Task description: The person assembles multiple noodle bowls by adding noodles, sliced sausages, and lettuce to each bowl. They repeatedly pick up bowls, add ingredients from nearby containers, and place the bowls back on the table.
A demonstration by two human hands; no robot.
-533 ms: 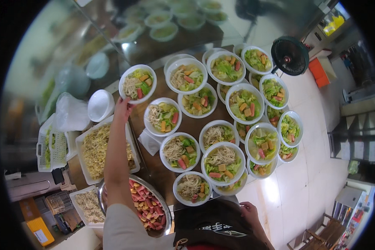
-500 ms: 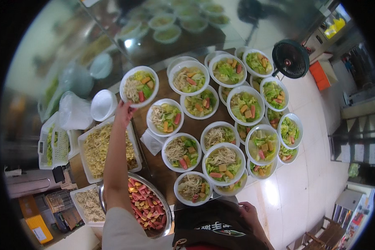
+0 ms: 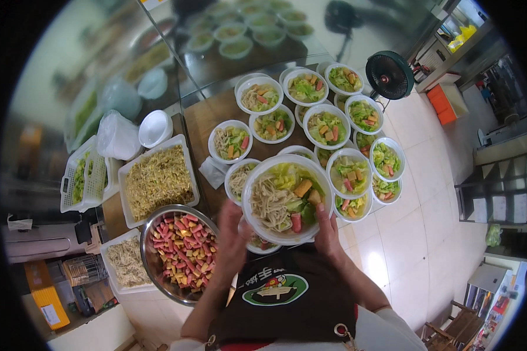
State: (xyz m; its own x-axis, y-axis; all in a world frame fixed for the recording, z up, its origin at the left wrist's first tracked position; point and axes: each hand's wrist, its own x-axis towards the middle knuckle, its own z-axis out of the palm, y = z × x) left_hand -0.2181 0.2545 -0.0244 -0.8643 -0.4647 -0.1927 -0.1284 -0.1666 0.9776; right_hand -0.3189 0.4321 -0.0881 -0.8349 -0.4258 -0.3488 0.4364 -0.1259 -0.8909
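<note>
A white round bowl (image 3: 283,176) is lifted close in front of my apron, above the other bowls. In it lie lettuce, pale shredded strips, pink sausage pieces and golden cubes. My right hand (image 3: 329,238) grips its right side, thumb over the rim and fingers hidden beneath. Beside the bowl's left rim is my left hand (image 3: 232,237), smeared by motion, so whether its fingers grip the bowl is unclear. Next to that hand stands a steel basin (image 3: 148,260) of cut sausage and golden cubes. Several similar filled bowls (image 3: 231,141) stand on the brown table, some stacked.
Left of the table's middle are a white tray of yellowish sprouts (image 3: 158,181), a tray of pale shreds (image 3: 130,263), a white basket (image 3: 76,186) with greens, and stacked bowls (image 3: 155,128). A glass panel (image 3: 240,58) borders the far side. A dark fan (image 3: 390,75) stands at far right.
The bowl at the table's far left has come toward me in my left hand. My right hand has risen from my side and taken hold of it. The view has shifted.
</note>
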